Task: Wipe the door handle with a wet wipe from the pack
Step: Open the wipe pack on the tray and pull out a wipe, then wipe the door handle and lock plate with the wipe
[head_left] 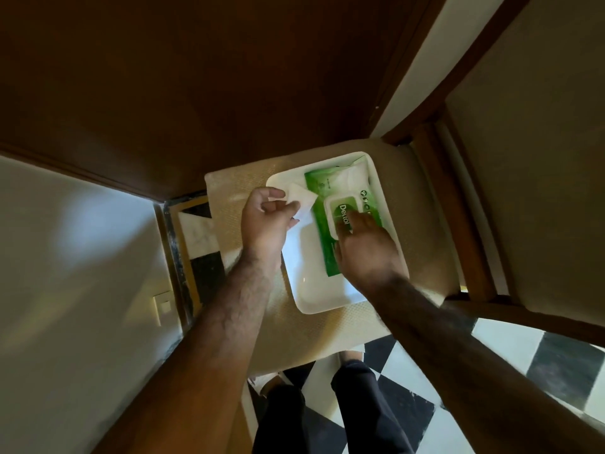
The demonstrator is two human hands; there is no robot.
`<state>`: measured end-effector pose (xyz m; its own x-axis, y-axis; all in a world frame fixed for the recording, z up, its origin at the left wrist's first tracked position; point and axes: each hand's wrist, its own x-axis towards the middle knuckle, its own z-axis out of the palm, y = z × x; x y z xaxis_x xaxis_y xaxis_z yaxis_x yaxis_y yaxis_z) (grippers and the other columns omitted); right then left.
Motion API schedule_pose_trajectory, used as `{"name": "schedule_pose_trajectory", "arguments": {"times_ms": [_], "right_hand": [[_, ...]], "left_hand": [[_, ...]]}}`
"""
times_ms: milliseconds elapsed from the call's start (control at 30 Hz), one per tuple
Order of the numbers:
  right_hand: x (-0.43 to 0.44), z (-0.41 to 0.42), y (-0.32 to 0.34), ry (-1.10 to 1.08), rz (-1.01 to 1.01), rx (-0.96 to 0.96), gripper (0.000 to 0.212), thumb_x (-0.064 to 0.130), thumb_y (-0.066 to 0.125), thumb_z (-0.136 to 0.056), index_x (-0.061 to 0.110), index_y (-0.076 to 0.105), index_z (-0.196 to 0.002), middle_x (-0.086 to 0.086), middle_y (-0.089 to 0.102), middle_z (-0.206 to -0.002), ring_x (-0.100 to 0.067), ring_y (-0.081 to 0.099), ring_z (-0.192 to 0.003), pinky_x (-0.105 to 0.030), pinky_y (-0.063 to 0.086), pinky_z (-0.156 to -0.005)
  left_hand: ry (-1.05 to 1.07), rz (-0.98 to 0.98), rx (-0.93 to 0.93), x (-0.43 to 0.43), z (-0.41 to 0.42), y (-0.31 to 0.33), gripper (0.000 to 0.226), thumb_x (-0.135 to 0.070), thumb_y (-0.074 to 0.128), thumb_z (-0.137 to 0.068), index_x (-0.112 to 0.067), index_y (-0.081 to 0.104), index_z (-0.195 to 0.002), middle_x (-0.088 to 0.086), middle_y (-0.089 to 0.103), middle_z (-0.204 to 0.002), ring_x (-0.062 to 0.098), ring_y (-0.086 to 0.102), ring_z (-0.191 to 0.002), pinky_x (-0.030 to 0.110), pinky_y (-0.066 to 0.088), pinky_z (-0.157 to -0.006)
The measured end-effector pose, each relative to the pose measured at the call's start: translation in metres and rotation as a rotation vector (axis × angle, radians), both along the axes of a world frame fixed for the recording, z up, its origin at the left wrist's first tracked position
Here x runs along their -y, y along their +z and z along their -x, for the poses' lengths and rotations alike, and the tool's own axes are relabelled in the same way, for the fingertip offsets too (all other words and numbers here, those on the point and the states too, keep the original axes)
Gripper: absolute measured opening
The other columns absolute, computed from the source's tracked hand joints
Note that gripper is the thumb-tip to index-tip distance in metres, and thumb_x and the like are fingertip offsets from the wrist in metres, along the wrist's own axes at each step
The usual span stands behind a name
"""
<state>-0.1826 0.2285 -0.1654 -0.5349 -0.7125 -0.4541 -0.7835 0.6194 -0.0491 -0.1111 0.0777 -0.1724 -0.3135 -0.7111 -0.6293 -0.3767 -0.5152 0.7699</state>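
Note:
A green wet-wipe pack (322, 198) with a white flip lid lies in a white tray (314, 290) on a cream chair seat. My left hand (266, 221) holds a folded white wipe (302, 199) over the tray's left side, pinched between thumb and fingers. My right hand (366, 247) lies flat on the pack, its fingers pressing on the lid, which looks down. No door handle shows in this view.
A dark wooden door (196, 77) fills the top of the view, its frame running down on the left. The chair's wooden backrest (458, 208) stands at right. Below lies a black and white chequered floor (409, 398) with my legs.

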Motion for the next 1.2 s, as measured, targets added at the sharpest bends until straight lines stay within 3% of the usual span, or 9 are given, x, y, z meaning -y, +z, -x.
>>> {"name": "schedule_pose_trajectory", "arguments": {"times_ms": [100,200,267,467,667,833,900,1067,1200], "right_hand": [[0.015,0.005,0.013,-0.129,0.093,0.178,0.052,0.044,0.052,-0.113,0.011,0.063,-0.151,-0.009,0.054,-0.159,-0.028,0.053,-0.142,-0.037,0.045,-0.116],[0.036,0.004,0.039,-0.609,0.555,0.78,0.027,0.034,0.064,-0.11,0.017,0.08,-0.124,-0.003,0.08,-0.121,-0.025,0.075,-0.111,-0.035,0.058,-0.098],[0.046,-0.001,0.059,-0.828,0.779,0.96,0.023,0.025,0.07,-0.108,0.01,0.082,-0.121,-0.005,0.084,-0.11,-0.022,0.08,-0.102,-0.033,0.064,-0.091],[0.07,-0.014,0.126,-0.981,0.925,1.064,0.022,0.021,0.085,-0.096,0.008,0.085,-0.113,-0.004,0.086,-0.1,-0.017,0.083,-0.096,-0.029,0.066,-0.09],[0.106,-0.02,0.22,-0.892,0.967,1.217,0.007,0.013,0.084,-0.096,0.011,0.085,-0.103,-0.018,0.085,-0.104,-0.022,0.082,-0.093,-0.025,0.066,-0.08],[0.134,-0.022,0.293,-0.766,0.887,1.274,0.015,0.024,0.085,-0.096,0.014,0.087,-0.107,-0.009,0.087,-0.102,-0.017,0.084,-0.093,-0.027,0.067,-0.081],[0.142,-0.025,0.322,-0.712,0.86,1.304,0.018,0.024,0.083,-0.098,0.013,0.086,-0.112,-0.008,0.086,-0.106,-0.018,0.084,-0.098,-0.029,0.068,-0.086],[0.164,-0.032,0.384,-0.641,0.771,1.177,0.017,0.021,0.074,-0.103,0.011,0.078,-0.116,-0.01,0.079,-0.116,-0.025,0.075,-0.112,-0.035,0.065,-0.09],[0.186,-0.046,0.427,-0.478,0.701,1.081,0.021,0.026,0.07,-0.106,0.012,0.075,-0.12,-0.008,0.071,-0.123,-0.025,0.067,-0.115,-0.037,0.06,-0.091]], "left_hand": [[-0.043,0.019,-0.057,0.001,-0.009,0.014,0.021,0.003,0.076,-0.088,-0.017,0.073,-0.088,-0.003,0.073,-0.091,0.013,0.07,-0.085,0.026,0.061,-0.074],[-0.037,-0.062,-0.173,0.002,-0.018,0.036,0.017,0.006,0.072,-0.09,-0.01,0.076,-0.097,0.014,0.078,-0.11,0.025,0.073,-0.102,0.036,0.06,-0.091],[-0.037,-0.095,-0.224,0.002,-0.024,0.056,0.017,0.003,0.07,-0.093,-0.005,0.076,-0.106,0.019,0.077,-0.117,0.03,0.073,-0.112,0.038,0.059,-0.099],[-0.181,0.113,-0.115,0.023,-0.05,0.14,0.016,-0.032,0.073,-0.096,-0.025,0.083,-0.107,-0.011,0.081,-0.106,0.011,0.072,-0.111,0.039,0.055,-0.103],[-0.301,0.389,-0.119,0.058,-0.074,0.238,0.025,-0.038,0.08,-0.09,-0.023,0.085,-0.109,-0.011,0.083,-0.104,0.006,0.075,-0.104,0.043,0.062,-0.098],[-0.331,0.456,-0.075,0.095,-0.091,0.309,0.01,-0.04,0.08,-0.09,-0.031,0.085,-0.092,-0.024,0.08,-0.092,-0.013,0.069,-0.093,0.022,0.049,-0.082],[-0.313,0.439,-0.068,0.106,-0.1,0.337,0.009,-0.04,0.079,-0.088,-0.033,0.083,-0.085,-0.02,0.081,-0.091,-0.007,0.071,-0.093,0.025,0.051,-0.082],[-0.196,0.405,-0.118,0.129,-0.127,0.397,0.021,-0.039,0.067,-0.076,-0.018,0.071,-0.075,0.016,0.07,-0.094,0.03,0.069,-0.102,0.046,0.057,-0.086],[-0.106,0.249,-0.256,0.147,-0.144,0.425,0.013,-0.027,0.069,-0.085,-0.015,0.069,-0.082,0.012,0.072,-0.105,0.035,0.071,-0.111,0.044,0.064,-0.084]]}}
